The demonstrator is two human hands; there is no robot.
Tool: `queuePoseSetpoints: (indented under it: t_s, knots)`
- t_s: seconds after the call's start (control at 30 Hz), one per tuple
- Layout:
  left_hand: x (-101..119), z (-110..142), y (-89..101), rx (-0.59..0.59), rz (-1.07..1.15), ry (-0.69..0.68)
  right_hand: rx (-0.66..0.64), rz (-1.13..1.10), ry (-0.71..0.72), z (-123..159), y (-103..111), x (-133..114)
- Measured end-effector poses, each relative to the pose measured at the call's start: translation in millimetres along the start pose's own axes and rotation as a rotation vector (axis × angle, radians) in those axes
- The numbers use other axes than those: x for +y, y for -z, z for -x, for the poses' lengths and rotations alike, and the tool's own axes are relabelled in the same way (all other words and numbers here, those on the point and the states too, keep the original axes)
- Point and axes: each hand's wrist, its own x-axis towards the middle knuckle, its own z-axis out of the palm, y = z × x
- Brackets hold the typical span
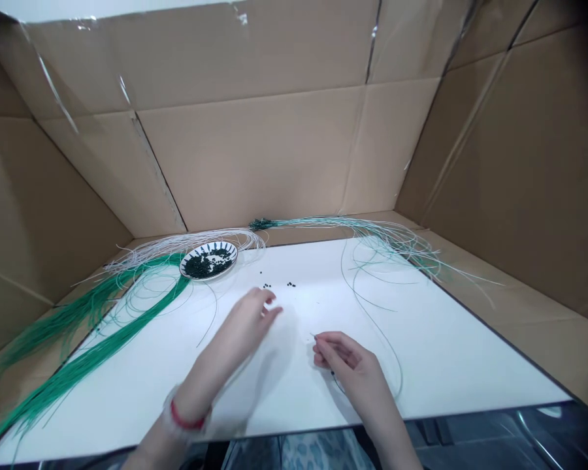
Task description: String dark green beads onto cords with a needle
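Observation:
My left hand (247,326) reaches forward over the white board (445,352), fingertips pinched together just short of a few loose dark beads (266,286); whether a bead sits in the pinch I cannot make out. My right hand (345,362) rests on the board with its fingers closed on the end of a thin green wire (372,313), which loops away to the right and back. A small patterned dish (210,259) full of dark beads stands farther back on the left.
A thick bundle of green wires (78,352) lies along the left side. Pale wires (387,238) fan out at the back right from a bunch of beaded ends (261,224). Cardboard walls (274,150) enclose the board on three sides.

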Motion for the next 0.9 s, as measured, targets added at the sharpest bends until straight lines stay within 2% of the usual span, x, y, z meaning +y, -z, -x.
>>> queuePoseSetpoints:
  t_s: [0.07, 0.13, 0.27, 0.53, 0.9]
  knots:
    - [-20.0, -28.4, -4.3, 0.055, -0.100, 0.023, 0.024, 0.010, 0.024, -3.3, 3.5, 3.7]
    - [-38.3, -51.8, -10.8, 0.062, -0.164, 0.012, 0.007, 0.021, 0.036, -4.4, 4.7, 5.4]
    - [-57.8, -74.6, -21.2, 0.034, -0.226, -0.033, -0.041, 0.049, 0.043, -4.0, 4.5, 5.1]
    - [-66.0, -83.6, -22.2, 0.038, -0.248, -0.071, -0.049, 0.070, 0.058, -3.1, 4.4, 6.9]
    - [-78.7, -79.6, -32.2, 0.035, -0.195, -0.170, -0.021, 0.089, 0.071, -1.0, 2.2, 7.2]
